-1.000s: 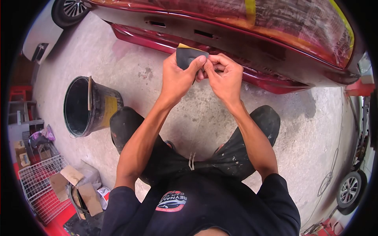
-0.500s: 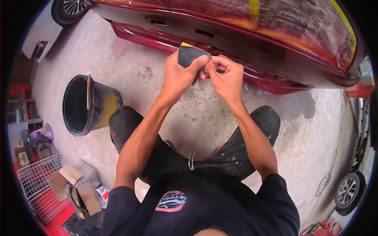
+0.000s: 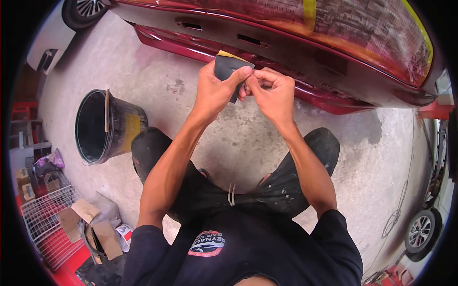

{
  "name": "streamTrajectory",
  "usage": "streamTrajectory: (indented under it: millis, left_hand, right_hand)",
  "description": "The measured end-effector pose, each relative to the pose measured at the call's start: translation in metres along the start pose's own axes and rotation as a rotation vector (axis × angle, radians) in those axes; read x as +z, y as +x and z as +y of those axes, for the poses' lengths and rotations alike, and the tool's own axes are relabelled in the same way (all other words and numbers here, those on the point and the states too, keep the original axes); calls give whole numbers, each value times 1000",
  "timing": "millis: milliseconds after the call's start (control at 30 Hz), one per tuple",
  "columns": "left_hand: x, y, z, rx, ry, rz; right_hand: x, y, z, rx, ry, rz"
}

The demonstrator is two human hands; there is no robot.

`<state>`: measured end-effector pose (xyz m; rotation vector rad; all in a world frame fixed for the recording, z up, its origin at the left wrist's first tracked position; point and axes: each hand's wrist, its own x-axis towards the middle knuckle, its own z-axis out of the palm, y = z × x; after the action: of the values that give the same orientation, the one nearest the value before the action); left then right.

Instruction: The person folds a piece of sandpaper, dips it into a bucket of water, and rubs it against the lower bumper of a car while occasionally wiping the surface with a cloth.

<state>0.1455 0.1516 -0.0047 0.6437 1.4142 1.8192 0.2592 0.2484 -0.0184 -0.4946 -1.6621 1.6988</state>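
Note:
A folded piece of sandpaper (image 3: 228, 66), dark grey with a yellowish back showing along its top edge, is held up in front of the car. My left hand (image 3: 217, 90) grips it from the left, thumb pressed on the grey face. On the right, my right hand (image 3: 272, 90) pinches the sandpaper's edge with thumb and curled fingers, and the two thumbs are close together. Part of the sheet is hidden behind my fingers. Just beyond my hands is the dark red car's rear panel (image 3: 305, 62), dull and with rectangular openings.
Printed paper and yellow tape (image 3: 309, 14) cover the car's window. A black bucket (image 3: 112, 126) stands on the concrete floor left of my knee. Lower left are a wire rack (image 3: 47, 214) and cardboard (image 3: 107, 240). Another car's wheel (image 3: 422, 231) shows at the right.
Both hands stay on the sandpaper, which has shifted very slightly left. Otherwise the scene looks the same.

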Motion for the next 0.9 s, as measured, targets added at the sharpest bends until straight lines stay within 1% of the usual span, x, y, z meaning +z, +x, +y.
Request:
streamTrajectory:
  millis: [100,200,300,400,500,600,700,800,900]
  left_hand:
    - [-2,1,3,-45,36,10]
    - [-1,1,3,-60,18,15]
    - [2,-2,1,-31,-9,-13]
    - [-1,-1,1,-41,-10,-28]
    - [-2,-2,1,-85,3,34]
    - [2,-3,6,-98,-31,78]
    - [-1,0,6,-78,-167,155]
    - [-10,0,7,-86,-229,127]
    - [-6,-6,8,-19,-153,-22]
  right_hand:
    - [5,-4,-11,-155,-166,-24]
    - [2,-2,-13,-196,-243,-30]
    - [-4,2,-2,81,84,-25]
    - [-5,-2,-4,-18,-107,-72]
    - [3,-7,-12,-147,-220,-67]
    - [2,-6,-8,-122,-167,-81]
    - [4,-3,-8,-7,44,-52]
    - [4,-2,-6,61,120,-22]
    - [-2,0,-4,100,204,-73]
